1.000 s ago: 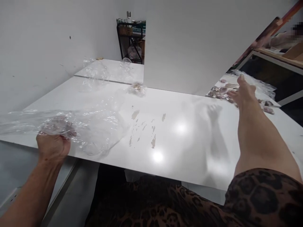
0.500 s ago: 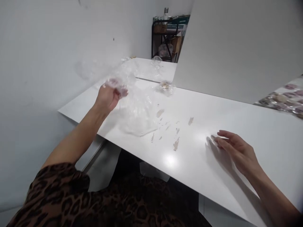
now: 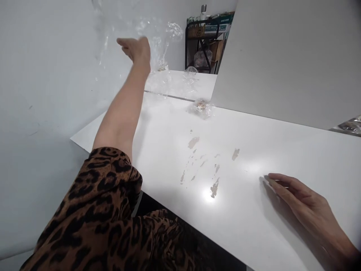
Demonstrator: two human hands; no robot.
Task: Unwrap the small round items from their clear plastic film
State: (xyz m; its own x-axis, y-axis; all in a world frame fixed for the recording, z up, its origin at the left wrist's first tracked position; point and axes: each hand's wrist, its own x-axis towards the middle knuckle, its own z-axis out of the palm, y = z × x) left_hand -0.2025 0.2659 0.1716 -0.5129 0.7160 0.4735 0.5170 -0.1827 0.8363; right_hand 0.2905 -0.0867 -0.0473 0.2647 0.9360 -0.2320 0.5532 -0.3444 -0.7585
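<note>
My left hand (image 3: 135,49) is raised near the wall at the far left end of the table, its fingers stretched out. Clear plastic film or bags (image 3: 149,28) hang in the air behind and around it, slightly blurred; I see no fingers closed on them. Low over the white tabletop (image 3: 169,150), my right hand (image 3: 307,201) has loosely bent fingers, and nothing shows in it. A small clear plastic bag with something orange-brown inside (image 3: 202,107) lies by the table's back edge.
Brownish worn patches (image 3: 214,188) mark the tabletop. A large pale panel (image 3: 284,64) stands behind the table. Further back are a second white surface with crumpled plastic (image 3: 191,77) and a black rack (image 3: 186,47) with boxes. Shiny packets (image 3: 351,126) show at the far right.
My left hand has swung up and away toward the wall, and the large clear plastic has left the tabletop with it. The fingers have straightened out. My right hand stays low over the table.
</note>
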